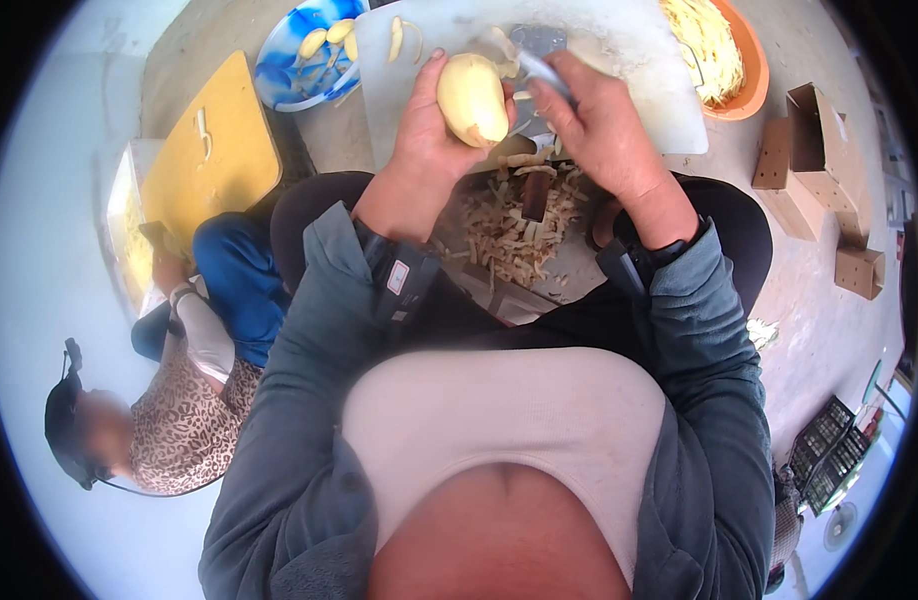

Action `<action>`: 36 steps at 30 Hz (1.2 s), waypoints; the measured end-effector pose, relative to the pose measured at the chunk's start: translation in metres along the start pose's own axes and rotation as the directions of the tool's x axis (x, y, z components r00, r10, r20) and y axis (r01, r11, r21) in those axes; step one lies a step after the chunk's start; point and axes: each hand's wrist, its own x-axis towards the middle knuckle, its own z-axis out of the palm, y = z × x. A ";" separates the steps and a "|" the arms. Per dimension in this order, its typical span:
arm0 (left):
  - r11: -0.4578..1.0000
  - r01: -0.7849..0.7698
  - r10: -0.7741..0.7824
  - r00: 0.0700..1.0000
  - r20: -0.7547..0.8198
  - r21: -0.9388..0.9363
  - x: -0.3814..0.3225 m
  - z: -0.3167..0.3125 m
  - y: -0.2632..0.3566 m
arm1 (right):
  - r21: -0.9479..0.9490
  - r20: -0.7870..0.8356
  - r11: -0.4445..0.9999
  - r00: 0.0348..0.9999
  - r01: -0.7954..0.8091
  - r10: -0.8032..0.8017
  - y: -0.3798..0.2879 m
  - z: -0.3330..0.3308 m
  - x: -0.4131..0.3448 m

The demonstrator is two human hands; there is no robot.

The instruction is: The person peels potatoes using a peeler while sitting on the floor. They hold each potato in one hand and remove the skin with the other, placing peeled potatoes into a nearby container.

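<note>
My left hand (436, 120) holds a peeled potato (470, 97) upright over the near edge of a white board (616, 37). To its right, my right hand (598, 120) grips a peeler-like tool (545, 75), blurred, its head close to the potato. A strip of peel shows near that head. Below my hands, brown peelings (511, 225) lie heaped on the floor between my legs, around a dark brown block-like piece (535, 196). A blue and white basin (279, 90) with several pale potatoes stands at the board's left. An orange basin (755, 67) of pale yellow shreds stands at its right.
At my left a person (181, 390) in a leopard-print top sits by a yellow board (211, 142) and a white box (125, 210) with pale yellow contents. Cardboard boxes (826, 150) stand on the floor at the right. Black plastic crates (826, 450) are farther back at lower right.
</note>
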 end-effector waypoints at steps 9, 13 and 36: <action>0.991 -0.058 0.079 0.981 -0.175 0.123 -0.009 0.014 0.003 | -0.150 0.183 0.961 0.962 0.233 -0.205 -0.009 0.009 -0.005; 0.992 -0.019 0.040 0.985 -0.170 0.126 -0.006 0.006 0.005 | -0.149 0.259 0.947 0.935 0.284 -0.240 -0.006 0.009 -0.006; 0.990 -0.064 0.084 0.984 -0.159 0.126 0.001 -0.002 0.014 | -0.078 0.201 0.994 0.978 0.071 -0.054 -0.010 -0.002 -0.010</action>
